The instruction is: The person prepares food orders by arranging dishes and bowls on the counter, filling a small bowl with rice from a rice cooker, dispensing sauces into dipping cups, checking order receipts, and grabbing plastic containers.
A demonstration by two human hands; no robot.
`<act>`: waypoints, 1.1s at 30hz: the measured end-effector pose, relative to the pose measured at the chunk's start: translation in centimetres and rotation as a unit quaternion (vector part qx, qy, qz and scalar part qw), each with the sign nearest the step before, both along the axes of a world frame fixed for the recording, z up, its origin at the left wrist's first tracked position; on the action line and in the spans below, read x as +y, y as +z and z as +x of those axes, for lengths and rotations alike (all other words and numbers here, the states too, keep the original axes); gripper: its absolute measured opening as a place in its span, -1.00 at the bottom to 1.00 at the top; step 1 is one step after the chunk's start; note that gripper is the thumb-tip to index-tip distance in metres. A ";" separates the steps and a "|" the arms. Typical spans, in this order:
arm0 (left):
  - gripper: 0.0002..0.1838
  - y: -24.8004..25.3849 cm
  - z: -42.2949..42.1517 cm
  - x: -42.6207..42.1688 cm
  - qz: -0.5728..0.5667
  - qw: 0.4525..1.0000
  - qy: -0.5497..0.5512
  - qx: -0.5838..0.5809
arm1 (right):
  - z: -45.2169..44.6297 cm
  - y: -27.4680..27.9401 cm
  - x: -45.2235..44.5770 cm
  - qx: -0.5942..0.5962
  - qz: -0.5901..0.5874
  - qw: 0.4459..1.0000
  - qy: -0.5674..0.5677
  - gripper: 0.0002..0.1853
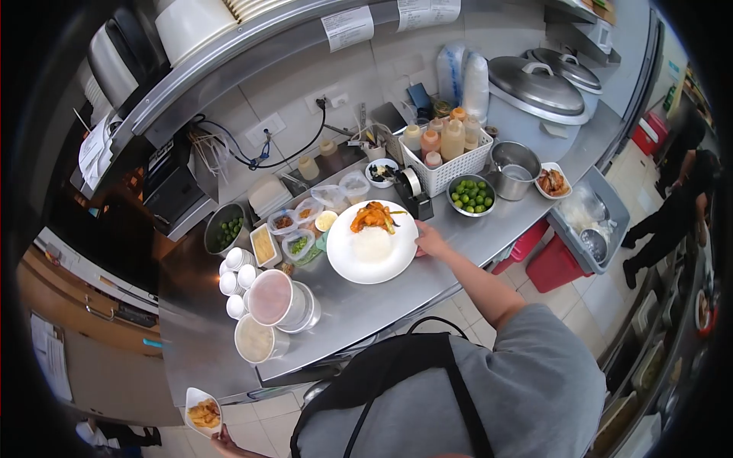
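At the lower left, my left hand (222, 443) grips the edge of a small white dish (191, 395) of golden-brown food pieces (205, 414), held out beyond the counter. My right hand (431, 240) is closed at the right rim of a large white plate (347, 263) on the steel counter. That plate carries a mound of white rice (372, 246) with orange-sauced food (374, 217) behind it. A black tape dispenser (413, 194) stands just past the plate, near my right hand.
Lidded tubs (272, 298), stacked white cups (237, 281) and small bags of ingredients (298, 243) sit left of the plate. Behind are a basket of sauce bottles (450, 164), a bowl of green citrus (471, 196) and a steel pot (514, 169). Another person (676, 206) stands at right.
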State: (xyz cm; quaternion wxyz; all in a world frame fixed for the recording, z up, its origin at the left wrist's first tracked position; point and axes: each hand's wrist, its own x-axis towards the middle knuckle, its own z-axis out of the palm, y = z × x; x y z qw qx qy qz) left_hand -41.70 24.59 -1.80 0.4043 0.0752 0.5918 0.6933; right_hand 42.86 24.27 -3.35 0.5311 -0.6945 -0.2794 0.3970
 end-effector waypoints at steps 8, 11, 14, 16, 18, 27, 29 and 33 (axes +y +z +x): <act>-0.46 11.8 14.1 -2.9 0.058 0.975 -0.199 0.074 | -5.0 -0.6 -1.3 0.069 0.029 0.997 -0.010 -0.35; -0.52 13.2 20.8 -1.6 0.062 0.954 -0.280 0.082 | -7.7 -0.4 -1.5 0.097 0.042 0.994 -0.021 -0.37; -0.56 14.8 30.0 -0.9 0.045 0.924 -0.370 0.086 | -9.9 -1.3 -1.3 0.073 0.058 0.995 -0.024 -0.37; -0.59 14.4 35.4 -0.4 0.011 0.900 -0.428 0.074 | -10.4 -0.9 -1.8 0.077 0.086 0.993 0.016 -0.36; -0.57 13.3 40.9 -0.2 0.036 0.845 -0.533 0.040 | -9.4 1.0 -3.0 0.158 0.059 0.982 0.083 -0.37; -0.61 5.3 61.2 -2.5 -0.096 0.692 -0.715 -0.021 | 6.2 1.9 -12.5 0.136 0.027 0.990 0.031 -0.64; -0.63 3.5 64.2 -2.8 -0.108 0.685 -0.719 -0.040 | 9.1 2.0 -15.4 0.137 0.025 0.989 -0.046 -0.68; -0.59 0.2 69.1 -2.8 -0.124 0.701 -0.696 -0.096 | 13.8 1.5 -20.7 0.127 0.046 0.978 -0.157 -0.71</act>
